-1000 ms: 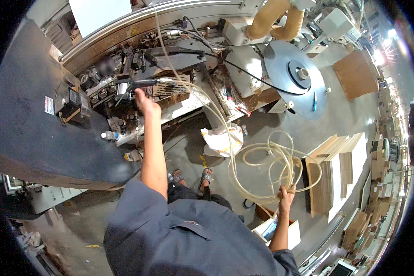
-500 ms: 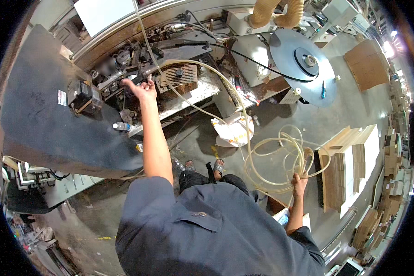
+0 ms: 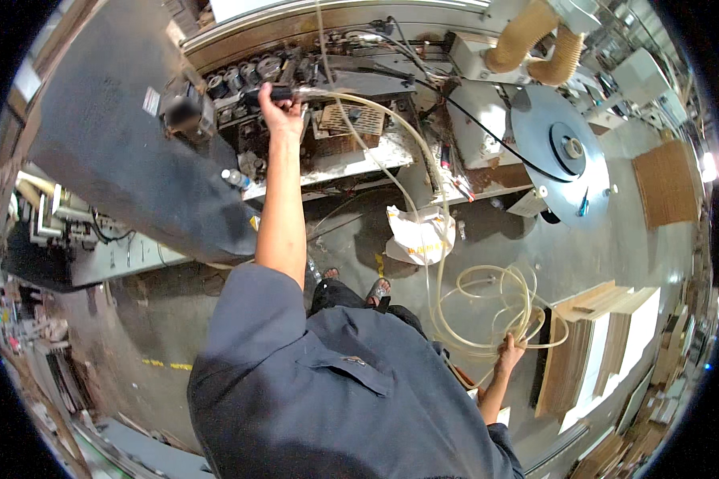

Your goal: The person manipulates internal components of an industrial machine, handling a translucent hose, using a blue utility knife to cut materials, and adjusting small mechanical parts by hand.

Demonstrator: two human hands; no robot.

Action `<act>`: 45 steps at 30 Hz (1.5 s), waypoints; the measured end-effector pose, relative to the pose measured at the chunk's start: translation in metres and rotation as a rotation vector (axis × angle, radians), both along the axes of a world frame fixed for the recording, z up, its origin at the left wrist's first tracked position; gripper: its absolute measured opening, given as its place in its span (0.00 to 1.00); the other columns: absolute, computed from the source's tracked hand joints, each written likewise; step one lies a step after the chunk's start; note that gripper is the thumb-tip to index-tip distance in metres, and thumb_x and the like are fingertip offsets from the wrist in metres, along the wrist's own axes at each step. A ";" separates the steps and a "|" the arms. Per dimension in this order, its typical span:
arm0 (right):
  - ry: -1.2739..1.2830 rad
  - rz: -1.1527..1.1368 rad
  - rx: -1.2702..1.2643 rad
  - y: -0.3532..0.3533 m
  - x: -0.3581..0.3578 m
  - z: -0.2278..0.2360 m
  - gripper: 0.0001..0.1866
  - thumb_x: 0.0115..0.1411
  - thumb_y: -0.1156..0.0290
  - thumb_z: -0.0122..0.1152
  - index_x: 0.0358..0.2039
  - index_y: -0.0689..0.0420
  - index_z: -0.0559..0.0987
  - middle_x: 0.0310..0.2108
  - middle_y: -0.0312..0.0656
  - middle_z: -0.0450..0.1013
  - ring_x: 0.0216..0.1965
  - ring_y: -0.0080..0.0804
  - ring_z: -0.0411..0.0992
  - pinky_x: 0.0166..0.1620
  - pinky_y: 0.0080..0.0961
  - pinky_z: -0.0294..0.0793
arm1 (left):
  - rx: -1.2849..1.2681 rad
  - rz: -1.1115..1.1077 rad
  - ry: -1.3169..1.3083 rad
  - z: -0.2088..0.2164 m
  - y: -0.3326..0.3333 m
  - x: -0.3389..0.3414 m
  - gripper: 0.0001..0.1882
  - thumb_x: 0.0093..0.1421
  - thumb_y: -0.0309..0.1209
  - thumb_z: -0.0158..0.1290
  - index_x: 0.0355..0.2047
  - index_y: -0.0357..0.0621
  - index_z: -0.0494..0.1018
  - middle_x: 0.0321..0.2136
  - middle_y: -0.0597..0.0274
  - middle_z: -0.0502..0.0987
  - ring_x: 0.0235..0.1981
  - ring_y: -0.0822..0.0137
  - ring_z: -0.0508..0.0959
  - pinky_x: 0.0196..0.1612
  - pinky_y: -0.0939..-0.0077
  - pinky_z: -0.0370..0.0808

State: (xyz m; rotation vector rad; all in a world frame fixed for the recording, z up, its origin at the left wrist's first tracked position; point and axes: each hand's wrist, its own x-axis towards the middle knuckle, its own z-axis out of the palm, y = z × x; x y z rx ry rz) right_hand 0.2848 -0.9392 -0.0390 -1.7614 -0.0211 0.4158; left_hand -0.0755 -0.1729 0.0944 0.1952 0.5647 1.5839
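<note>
My left hand (image 3: 281, 118) is closed round a black handle (image 3: 278, 95) at the end of a clear, yellowish hose (image 3: 407, 120), above the cluttered machine bed. What kind of tool the handle belongs to I cannot make out. Low on the right, my right hand (image 3: 510, 353) grips a bunch of loops of the same sort of hose (image 3: 487, 275), which hang in loose coils above the floor. A thinner clear tube (image 3: 324, 48) runs down in front of the machine past a slotted plate (image 3: 351, 120).
A dark machine cover (image 3: 128, 152) stands on the left, a small bottle (image 3: 236, 179) beside it. A white bag (image 3: 419, 235) hangs below the bed. Rightward are a large grey disc (image 3: 563, 168), stacked boards (image 3: 587, 351) and a cardboard sheet (image 3: 667, 184).
My left hand was spread beside the hose's end; now it has closed on the black handle. My right hand keeps its hold on the coils. The whole view has shifted.
</note>
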 end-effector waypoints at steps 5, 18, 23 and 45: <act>-0.001 0.100 -0.019 0.017 0.006 -0.016 0.16 0.63 0.76 0.64 0.48 0.55 0.70 0.26 0.33 0.69 0.19 0.18 0.64 0.20 0.18 0.63 | 0.125 -0.096 -0.064 0.015 -0.003 -0.010 0.17 0.60 0.45 0.53 0.31 0.44 0.63 0.30 0.58 0.72 0.31 0.63 0.75 0.68 0.35 0.68; -0.022 0.307 -0.064 0.043 0.018 -0.032 0.22 0.62 0.75 0.64 0.53 0.61 0.68 0.31 0.41 0.72 0.20 0.26 0.69 0.23 0.25 0.70 | -0.416 -0.153 -0.083 -0.059 -0.094 0.044 0.32 0.72 0.61 0.40 0.35 0.40 0.65 0.24 0.56 0.75 0.24 0.58 0.79 0.30 0.54 0.87; -0.075 0.301 -0.063 0.029 0.009 -0.017 0.24 0.61 0.78 0.65 0.55 0.62 0.67 0.32 0.41 0.73 0.22 0.26 0.70 0.24 0.25 0.71 | -0.248 -0.179 0.093 -0.041 -0.045 0.021 0.37 0.69 0.67 0.39 0.31 0.41 0.66 0.22 0.58 0.71 0.23 0.58 0.77 0.26 0.57 0.83; -0.116 0.471 -0.158 0.048 -0.016 -0.011 0.23 0.61 0.79 0.65 0.55 0.63 0.70 0.32 0.38 0.74 0.23 0.23 0.71 0.25 0.22 0.72 | -0.185 -0.521 0.398 -0.065 0.043 -0.126 0.43 0.66 0.68 0.41 0.46 0.31 0.69 0.35 0.48 0.76 0.39 0.47 0.83 0.49 0.46 0.86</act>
